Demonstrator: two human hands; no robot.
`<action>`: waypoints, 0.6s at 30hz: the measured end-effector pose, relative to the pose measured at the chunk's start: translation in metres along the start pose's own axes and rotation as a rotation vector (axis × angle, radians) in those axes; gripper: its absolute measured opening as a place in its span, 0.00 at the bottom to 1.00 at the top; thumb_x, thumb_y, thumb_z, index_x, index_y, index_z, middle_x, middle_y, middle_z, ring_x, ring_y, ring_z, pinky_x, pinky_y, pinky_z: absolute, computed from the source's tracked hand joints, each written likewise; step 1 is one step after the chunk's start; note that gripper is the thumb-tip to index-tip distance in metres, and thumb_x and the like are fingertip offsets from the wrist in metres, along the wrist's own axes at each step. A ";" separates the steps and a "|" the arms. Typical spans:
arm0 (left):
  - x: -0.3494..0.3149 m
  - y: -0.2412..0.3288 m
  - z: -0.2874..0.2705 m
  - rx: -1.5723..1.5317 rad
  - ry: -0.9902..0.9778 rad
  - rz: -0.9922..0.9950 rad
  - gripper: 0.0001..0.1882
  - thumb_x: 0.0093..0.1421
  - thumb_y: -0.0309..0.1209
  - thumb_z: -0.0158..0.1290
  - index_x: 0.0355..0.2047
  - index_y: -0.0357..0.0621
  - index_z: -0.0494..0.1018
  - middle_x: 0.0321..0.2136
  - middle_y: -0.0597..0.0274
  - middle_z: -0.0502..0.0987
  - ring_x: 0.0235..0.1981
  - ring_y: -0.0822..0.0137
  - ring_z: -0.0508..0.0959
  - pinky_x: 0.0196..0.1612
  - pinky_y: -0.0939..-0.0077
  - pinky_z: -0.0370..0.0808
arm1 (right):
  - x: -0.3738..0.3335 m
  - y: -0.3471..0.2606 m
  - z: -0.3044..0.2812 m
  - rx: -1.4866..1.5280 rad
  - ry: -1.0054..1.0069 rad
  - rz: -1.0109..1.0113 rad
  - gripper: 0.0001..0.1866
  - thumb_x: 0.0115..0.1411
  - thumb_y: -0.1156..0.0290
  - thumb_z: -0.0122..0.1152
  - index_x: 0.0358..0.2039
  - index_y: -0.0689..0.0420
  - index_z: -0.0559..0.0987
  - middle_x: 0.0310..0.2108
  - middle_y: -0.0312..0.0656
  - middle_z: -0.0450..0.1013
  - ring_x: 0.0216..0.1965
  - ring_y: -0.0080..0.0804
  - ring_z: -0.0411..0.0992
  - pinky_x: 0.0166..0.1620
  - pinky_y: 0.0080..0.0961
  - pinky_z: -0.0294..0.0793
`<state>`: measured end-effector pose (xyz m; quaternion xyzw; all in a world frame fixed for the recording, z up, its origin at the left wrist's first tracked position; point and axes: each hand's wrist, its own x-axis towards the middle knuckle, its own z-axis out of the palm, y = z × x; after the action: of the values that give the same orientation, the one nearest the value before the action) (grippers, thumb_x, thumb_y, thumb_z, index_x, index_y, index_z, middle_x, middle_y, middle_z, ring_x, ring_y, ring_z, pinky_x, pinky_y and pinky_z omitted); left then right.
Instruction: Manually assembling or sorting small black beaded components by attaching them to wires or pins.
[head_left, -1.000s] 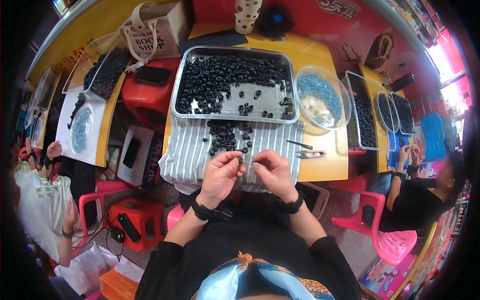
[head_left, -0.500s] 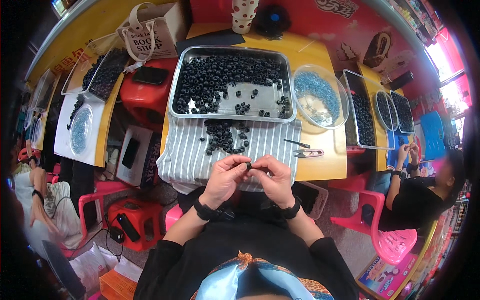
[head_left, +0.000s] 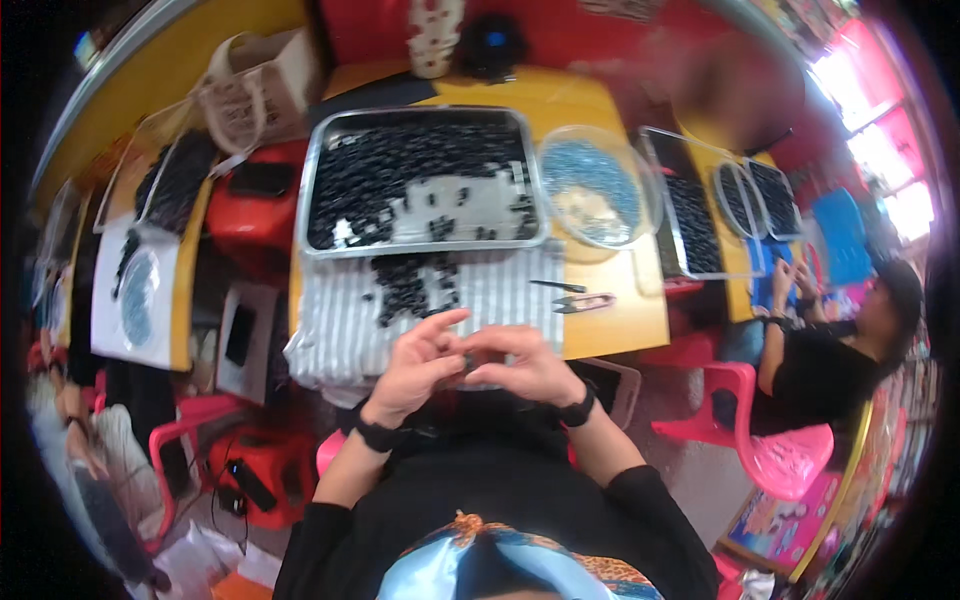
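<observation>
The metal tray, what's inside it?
The tray holds many small black pieces, thick at the back and sides, with bare metal toward the front middle. What lies beneath the heaps is covered.

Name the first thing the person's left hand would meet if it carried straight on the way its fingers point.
Probably the right hand: the left hand points up and rightward, their fingertips almost meeting. Beyond lies the striped grey cloth with its pile of small black pieces, though depth is unclear.
</observation>
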<state>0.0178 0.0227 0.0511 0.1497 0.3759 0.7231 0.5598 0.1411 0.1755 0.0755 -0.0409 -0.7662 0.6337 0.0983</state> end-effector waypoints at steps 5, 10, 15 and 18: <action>-0.002 0.000 -0.012 -0.044 -0.121 -0.051 0.36 0.54 0.18 0.58 0.62 0.35 0.56 0.29 0.63 0.74 0.25 0.74 0.76 0.29 0.83 0.76 | 0.007 -0.012 0.000 0.140 -0.158 -0.130 0.11 0.51 0.75 0.67 0.36 0.60 0.79 0.27 0.41 0.76 0.27 0.36 0.75 0.33 0.27 0.72; -0.001 -0.009 -0.012 -0.019 -0.153 -0.077 0.33 0.55 0.21 0.58 0.61 0.34 0.59 0.30 0.62 0.74 0.26 0.73 0.77 0.29 0.83 0.76 | -0.002 0.002 0.006 0.088 -0.100 -0.187 0.08 0.52 0.78 0.65 0.34 0.61 0.79 0.26 0.42 0.76 0.29 0.38 0.77 0.34 0.26 0.74; -0.003 -0.016 -0.002 0.010 -0.120 -0.108 0.26 0.60 0.23 0.54 0.59 0.35 0.63 0.35 0.56 0.77 0.30 0.70 0.79 0.32 0.79 0.77 | -0.011 -0.006 -0.019 0.012 -0.059 -0.029 0.07 0.52 0.79 0.62 0.32 0.64 0.76 0.27 0.47 0.74 0.29 0.37 0.76 0.33 0.27 0.73; -0.003 -0.017 0.002 0.176 -0.066 -0.101 0.21 0.62 0.21 0.51 0.56 0.32 0.66 0.39 0.52 0.78 0.32 0.66 0.80 0.35 0.79 0.77 | -0.031 -0.016 -0.075 -0.272 0.465 0.020 0.08 0.51 0.80 0.64 0.34 0.62 0.77 0.27 0.35 0.73 0.29 0.22 0.71 0.34 0.22 0.71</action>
<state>0.0319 0.0221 0.0413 0.2032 0.4265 0.6527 0.5923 0.1871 0.2386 0.1014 -0.2058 -0.8008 0.4993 0.2591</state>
